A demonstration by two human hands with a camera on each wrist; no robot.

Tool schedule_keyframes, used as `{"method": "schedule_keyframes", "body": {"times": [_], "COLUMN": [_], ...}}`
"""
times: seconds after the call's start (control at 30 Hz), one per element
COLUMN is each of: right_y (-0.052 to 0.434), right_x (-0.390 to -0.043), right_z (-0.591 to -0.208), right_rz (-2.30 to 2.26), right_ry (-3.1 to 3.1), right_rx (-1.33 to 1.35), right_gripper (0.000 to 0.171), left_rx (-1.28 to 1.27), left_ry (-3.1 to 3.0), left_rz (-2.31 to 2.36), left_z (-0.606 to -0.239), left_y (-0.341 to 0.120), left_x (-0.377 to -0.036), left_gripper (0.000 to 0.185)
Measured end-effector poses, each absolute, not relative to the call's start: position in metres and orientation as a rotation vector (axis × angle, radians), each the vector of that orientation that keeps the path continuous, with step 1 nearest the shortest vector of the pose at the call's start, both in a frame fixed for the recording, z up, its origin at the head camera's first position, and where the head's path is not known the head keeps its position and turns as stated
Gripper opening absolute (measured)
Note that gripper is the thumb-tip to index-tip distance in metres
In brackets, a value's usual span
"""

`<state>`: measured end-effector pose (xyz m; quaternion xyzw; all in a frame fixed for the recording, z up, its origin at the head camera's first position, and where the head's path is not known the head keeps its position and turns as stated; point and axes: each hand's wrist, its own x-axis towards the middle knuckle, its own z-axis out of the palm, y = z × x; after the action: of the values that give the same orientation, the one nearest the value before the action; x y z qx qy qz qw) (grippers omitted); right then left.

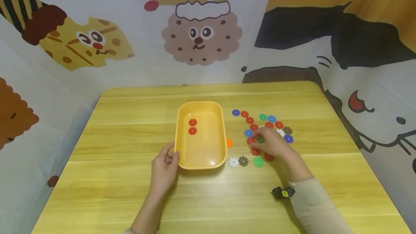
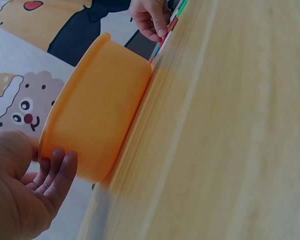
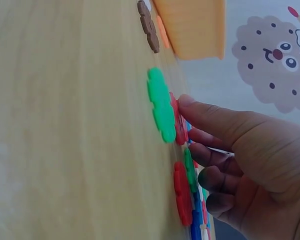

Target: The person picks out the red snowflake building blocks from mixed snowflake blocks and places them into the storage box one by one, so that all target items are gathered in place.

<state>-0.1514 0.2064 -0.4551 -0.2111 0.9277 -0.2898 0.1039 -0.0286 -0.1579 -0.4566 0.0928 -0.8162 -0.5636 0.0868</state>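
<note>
- At the orange tray's point(image 1: 182, 118) seven o'clock corner, the left hand point(image 1: 165, 169) rests loosely curled, thumb touching the rim.
- At the tray's three o'clock, the right hand point(image 1: 271, 143) fingers a red disc point(image 1: 255, 151) among scattered discs.

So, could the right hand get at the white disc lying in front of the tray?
Probably yes. The right hand rests on the loose discs just beyond the white disc, which lies flat on bare table beside the brown disc with nothing over it.
</note>
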Motion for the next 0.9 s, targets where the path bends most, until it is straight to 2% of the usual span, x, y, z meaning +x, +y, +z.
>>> {"method": "schedule_keyframes", "body": {"times": [0.3,0.63,0.9], "right_y": [0.2011,0.1980,0.1993], "right_x": [-0.1511,-0.1523,-0.1541], "right_z": [-0.4586,-0.4598,-0.4595], "right_rz": [-0.811,-0.863,-0.885], "right_ry": [2.716,2.671,2.642], "right_rx": [-0.554,-0.613,-0.631], "right_gripper": [0.028,0.028,0.043], "left_rx": [0.280,0.274,0.268], "left_ry": [-2.423,-2.429,-2.438], "left_rz": [-1.692,-1.702,-1.667], "left_z": [-0.4565,-0.4575,-0.4569], "left_y": [-0.1576,-0.1579,-0.1582], "left_x": [-0.0279,-0.0274,-0.0291], "left_gripper": [0.039,0.039,0.039]}}
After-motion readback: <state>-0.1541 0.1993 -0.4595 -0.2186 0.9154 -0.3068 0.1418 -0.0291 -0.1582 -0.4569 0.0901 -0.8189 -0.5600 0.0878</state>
